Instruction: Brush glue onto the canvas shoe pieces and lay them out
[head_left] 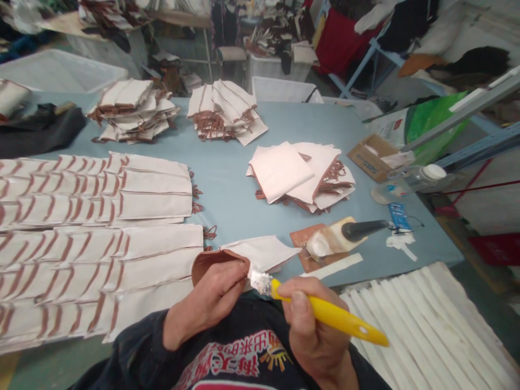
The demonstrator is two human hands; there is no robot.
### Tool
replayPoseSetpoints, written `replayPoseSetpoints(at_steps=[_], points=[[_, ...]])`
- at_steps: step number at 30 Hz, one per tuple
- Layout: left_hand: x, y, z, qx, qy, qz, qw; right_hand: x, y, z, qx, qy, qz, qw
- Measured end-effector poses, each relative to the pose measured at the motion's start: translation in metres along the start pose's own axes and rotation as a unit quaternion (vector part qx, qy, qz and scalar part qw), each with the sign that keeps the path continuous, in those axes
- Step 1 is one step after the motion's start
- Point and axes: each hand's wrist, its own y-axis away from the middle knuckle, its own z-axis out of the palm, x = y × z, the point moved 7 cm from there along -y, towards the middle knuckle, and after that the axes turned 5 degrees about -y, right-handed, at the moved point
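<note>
My left hand point(209, 298) pinches the edge of a brown and white piece point(217, 259), whose brown side faces up near the table's front edge. My right hand point(314, 325) grips a brush by its yellow handle point(349, 318). The brush's whitish bristles point(259, 279) touch or nearly touch the piece's edge, beside my left fingertips. Behind my hands lies a white piece point(264, 251). To its right, a pale pot with a black handle point(359, 229) rests on a brown scrap point(303, 238).
Overlapping rows of white, brown-edged pieces point(158, 189) cover the table's left side. Piles stand on the blue table point(223, 179) at the back left point(134, 111), back middle point(225, 111) and centre right point(284, 173). A cardboard box point(371, 160) and clear bottle point(410, 184) stand right; white strips point(418, 325) lie front right.
</note>
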Motion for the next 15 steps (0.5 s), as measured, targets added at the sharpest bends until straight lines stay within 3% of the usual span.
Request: replayPoseSetpoints(at_steps=[5, 8, 13, 15], points=[[-0.013, -0.002, 0.009, -0.02, 0.04, -0.057, 0.997, 0.016, 0.004, 0.0, 0.051, -0.049, 0.05, 0.996], [-0.025, -0.006, 0.016, -0.053, 0.122, -0.13, 0.983, 0.028, -0.011, 0.004, 0.039, -0.096, 0.078, 0.992], [-0.045, -0.017, 0.02, -0.091, 0.303, -0.27, 0.91, 0.043, -0.044, -0.02, 0.154, -0.172, 0.104, 0.968], [-0.048, -0.021, 0.018, -0.105, 0.358, -0.298, 0.879, 0.04, -0.05, -0.026, 0.144, -0.191, 0.09, 0.967]])
